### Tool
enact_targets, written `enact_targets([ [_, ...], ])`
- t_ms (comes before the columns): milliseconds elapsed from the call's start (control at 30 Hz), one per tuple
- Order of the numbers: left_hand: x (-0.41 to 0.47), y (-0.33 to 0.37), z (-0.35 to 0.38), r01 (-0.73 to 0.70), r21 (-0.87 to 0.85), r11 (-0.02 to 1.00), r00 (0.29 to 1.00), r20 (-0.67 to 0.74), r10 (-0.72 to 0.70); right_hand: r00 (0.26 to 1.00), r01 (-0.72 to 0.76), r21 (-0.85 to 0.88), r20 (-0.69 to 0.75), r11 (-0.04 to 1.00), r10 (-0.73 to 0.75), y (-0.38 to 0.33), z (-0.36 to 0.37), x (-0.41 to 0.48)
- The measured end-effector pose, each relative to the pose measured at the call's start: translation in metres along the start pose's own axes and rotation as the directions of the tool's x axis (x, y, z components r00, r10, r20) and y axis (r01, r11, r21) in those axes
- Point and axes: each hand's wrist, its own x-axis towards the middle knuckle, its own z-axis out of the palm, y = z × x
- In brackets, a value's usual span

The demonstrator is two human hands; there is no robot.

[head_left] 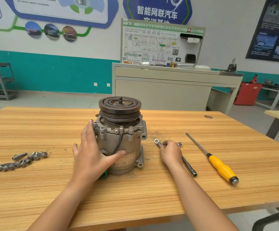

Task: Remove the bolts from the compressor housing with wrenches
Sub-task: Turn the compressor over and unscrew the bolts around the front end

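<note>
Compressor [128, 147] upright at centre frame.
Left hand [92, 157]: fingers spread on it; right hand [171, 153]: fingers curled round wrench [158, 143].

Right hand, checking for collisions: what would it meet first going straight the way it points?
The right hand grips the ring wrench; beyond its ring, likely the compressor's lug, depth unclear.

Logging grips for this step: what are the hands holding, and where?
Right hand grips the ring wrench by its shank, just behind the ring; left hand rests open against the compressor housing.
</note>
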Motion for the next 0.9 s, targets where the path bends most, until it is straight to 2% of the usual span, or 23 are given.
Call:
enact_targets([
  [67, 0.002, -0.001, -0.002, 0.0, 0.014, 1.0, 1.0, 0.012, 0.0, 0.999, 0.029, 0.031, -0.028, 0.999, -0.028, -0.001, -0.003, 0.0],
  [200, 0.005, -0.003, -0.003, -0.007, 0.033, 0.999, 1.0, 0.013, 0.006, 0.976, 0.109, 0.19, -0.209, 0.976, -0.068, 0.001, -0.018, -0.001],
  [333, 0.007, -0.005, -0.006, -0.009, 0.061, 0.998, 1.0, 0.017, 0.008, 0.967, 0.073, 0.175, -0.255, 0.982, -0.026, 0.014, -0.028, -0.001],
  [467, 0.006, -0.005, -0.006, -0.014, 0.091, 0.996, 1.0, 0.018, 0.013, 0.987, 0.042, 0.059, -0.16, 0.997, -0.032, 0.013, -0.027, -0.001],
  [533, 0.006, -0.005, -0.006, -0.023, 0.096, 0.995, 1.0, 0.01, 0.022, 1.0, 0.02, -0.133, -0.001, 0.991, -0.02, 0.009, -0.025, -0.002],
  [600, 0.005, -0.005, -0.006, -0.033, 0.1, 0.994, 0.999, 0.002, 0.033, 0.992, 0.065, -0.329, 0.124, 0.942, -0.025, 0.005, -0.022, -0.005],
  [700, 0.004, -0.005, -0.006, -0.043, 0.113, 0.993, 0.999, -0.015, 0.045, 0.987, 0.118, -0.402, 0.151, 0.908, -0.061, -0.001, -0.024, -0.009],
  [767, 0.004, -0.004, -0.007, -0.035, 0.109, 0.993, 0.999, -0.024, 0.038, 0.989, 0.12, -0.316, 0.126, 0.941, -0.084, -0.004, -0.029, -0.015],
  [833, 0.004, -0.003, -0.008, -0.032, 0.103, 0.994, 0.999, -0.038, 0.036, 0.987, 0.096, -0.001, 0.133, 0.995, -0.095, -0.01, -0.039, -0.025],
  [900, 0.004, -0.002, -0.008, -0.035, 0.104, 0.994, 0.998, -0.043, 0.04, 0.982, 0.109, 0.28, 0.118, 0.954, -0.147, -0.018, -0.054, -0.043],
])
